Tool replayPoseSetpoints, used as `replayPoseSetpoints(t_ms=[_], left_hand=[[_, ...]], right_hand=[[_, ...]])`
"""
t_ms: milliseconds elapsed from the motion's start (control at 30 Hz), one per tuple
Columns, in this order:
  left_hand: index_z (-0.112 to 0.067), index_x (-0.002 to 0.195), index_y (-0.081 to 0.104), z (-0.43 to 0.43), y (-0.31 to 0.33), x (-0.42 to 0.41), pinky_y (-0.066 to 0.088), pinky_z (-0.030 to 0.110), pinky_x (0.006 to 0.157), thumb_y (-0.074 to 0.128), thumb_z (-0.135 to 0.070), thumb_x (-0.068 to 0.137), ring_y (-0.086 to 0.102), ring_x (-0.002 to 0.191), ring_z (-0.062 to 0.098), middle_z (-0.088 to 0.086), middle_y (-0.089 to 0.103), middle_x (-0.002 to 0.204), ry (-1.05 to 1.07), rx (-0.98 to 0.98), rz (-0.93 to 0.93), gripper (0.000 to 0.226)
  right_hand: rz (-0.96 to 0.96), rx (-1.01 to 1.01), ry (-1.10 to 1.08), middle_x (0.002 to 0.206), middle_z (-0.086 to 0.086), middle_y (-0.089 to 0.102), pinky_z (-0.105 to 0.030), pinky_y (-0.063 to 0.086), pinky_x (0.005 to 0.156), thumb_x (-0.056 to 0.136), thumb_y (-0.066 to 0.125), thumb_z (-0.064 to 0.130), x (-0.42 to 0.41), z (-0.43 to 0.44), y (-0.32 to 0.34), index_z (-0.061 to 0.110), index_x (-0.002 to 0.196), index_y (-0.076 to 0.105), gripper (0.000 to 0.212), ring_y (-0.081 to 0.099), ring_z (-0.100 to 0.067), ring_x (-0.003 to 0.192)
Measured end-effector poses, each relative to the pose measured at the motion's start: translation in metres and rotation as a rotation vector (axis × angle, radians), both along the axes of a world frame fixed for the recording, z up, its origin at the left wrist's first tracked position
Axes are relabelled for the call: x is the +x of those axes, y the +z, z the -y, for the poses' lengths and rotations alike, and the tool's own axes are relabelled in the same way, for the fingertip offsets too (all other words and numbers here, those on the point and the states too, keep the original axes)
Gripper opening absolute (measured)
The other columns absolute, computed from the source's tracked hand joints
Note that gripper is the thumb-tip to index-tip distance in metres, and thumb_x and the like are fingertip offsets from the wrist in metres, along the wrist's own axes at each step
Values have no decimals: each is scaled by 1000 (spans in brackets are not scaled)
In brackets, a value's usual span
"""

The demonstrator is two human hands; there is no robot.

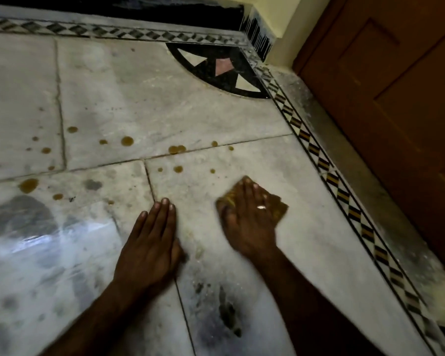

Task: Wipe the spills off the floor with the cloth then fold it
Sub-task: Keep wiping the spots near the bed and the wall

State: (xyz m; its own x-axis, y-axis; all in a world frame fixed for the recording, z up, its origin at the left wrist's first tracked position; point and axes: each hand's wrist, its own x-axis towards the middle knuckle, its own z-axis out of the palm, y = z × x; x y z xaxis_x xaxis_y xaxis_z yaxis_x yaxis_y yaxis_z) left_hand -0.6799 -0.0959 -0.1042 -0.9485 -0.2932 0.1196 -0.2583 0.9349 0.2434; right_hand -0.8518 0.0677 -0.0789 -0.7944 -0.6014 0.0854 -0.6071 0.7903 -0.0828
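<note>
My right hand [247, 217] presses flat on a small yellow-brown cloth [276, 205] on the white marble floor [165, 104]; the cloth shows around my fingers and is mostly hidden under the palm. A ring glints on one finger. My left hand [152, 242] lies flat on the floor to the left of the cloth, fingers together, holding nothing. Brown spills dot the floor beyond both hands: a double drop [177, 149], a round drop [127, 141], a small drop [178, 169] and a larger patch [28, 185] at the left.
A brown wooden door [396, 111] stands at the right, past a patterned diamond border strip [339, 186]. A black inlaid corner motif [216, 70] lies in the far corner. A black skirting [139, 9] runs along the far wall. Bright glare covers the floor at lower left [36, 242].
</note>
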Motion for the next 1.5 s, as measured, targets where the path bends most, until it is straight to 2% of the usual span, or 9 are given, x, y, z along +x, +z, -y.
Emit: replayPoseSetpoints(t_ms=[233,400,600,700,867,967,1200,1333,1500], left_hand=[[3,151,32,4,1,-4,12,42,123,31,-31,96,32,147,34,21,31,159,29,-3,1,65],[1,155,23,2,1,-4,15,45,121,28,-34,99,22,152,31,19,22,163,34,-16,18,66],[2,153,28,2,1,-7,19,47,120,31,-33,97,26,150,33,20,25,162,25,-5,-2,67],[1,153,28,3,1,-6,19,46,121,30,-33,98,27,150,31,18,25,163,44,2,-9,65],[1,152,31,-8,7,-19,17,43,122,20,-39,101,26,150,28,16,26,162,206,64,22,65],[0,153,28,-14,11,-25,20,49,122,28,-34,97,27,150,29,16,25,163,256,62,29,65],[4,151,32,-17,12,-25,28,53,119,32,-31,97,28,150,32,21,27,161,275,55,-5,64],[3,151,32,-14,12,-26,29,53,118,34,-32,97,27,150,33,21,28,161,286,56,17,64],[0,153,29,-13,18,-26,29,52,119,32,-35,98,22,152,30,17,22,164,267,61,83,65]], right_hand=[[25,69,480,169,-5,21,-46,17,126,99,46,42,90,-63,10,17,160,27,69,17,-22,156],[-10,57,151,166,-13,25,-51,24,121,102,37,40,13,-129,4,8,156,33,63,29,-32,152],[15,12,29,163,-19,29,-49,22,124,99,31,41,-48,-11,-3,3,156,30,69,31,-37,150],[-52,-26,213,164,-15,31,-49,24,123,98,40,41,-14,16,-3,7,156,34,67,29,-32,152],[0,96,609,167,-6,26,-51,29,121,101,40,49,38,-76,10,17,160,28,68,23,-24,155],[2,75,398,164,-11,32,-60,39,111,104,36,45,-14,-107,7,9,154,38,63,31,-31,151],[27,98,200,165,-21,25,-54,24,122,99,37,39,-99,13,-5,-2,156,26,71,22,-36,154],[-17,34,456,162,-19,33,-54,29,120,96,45,40,-67,40,-1,1,154,37,70,31,-34,151],[49,129,831,169,-9,19,-52,22,124,101,42,49,-33,-31,9,11,160,24,73,15,-25,157]])
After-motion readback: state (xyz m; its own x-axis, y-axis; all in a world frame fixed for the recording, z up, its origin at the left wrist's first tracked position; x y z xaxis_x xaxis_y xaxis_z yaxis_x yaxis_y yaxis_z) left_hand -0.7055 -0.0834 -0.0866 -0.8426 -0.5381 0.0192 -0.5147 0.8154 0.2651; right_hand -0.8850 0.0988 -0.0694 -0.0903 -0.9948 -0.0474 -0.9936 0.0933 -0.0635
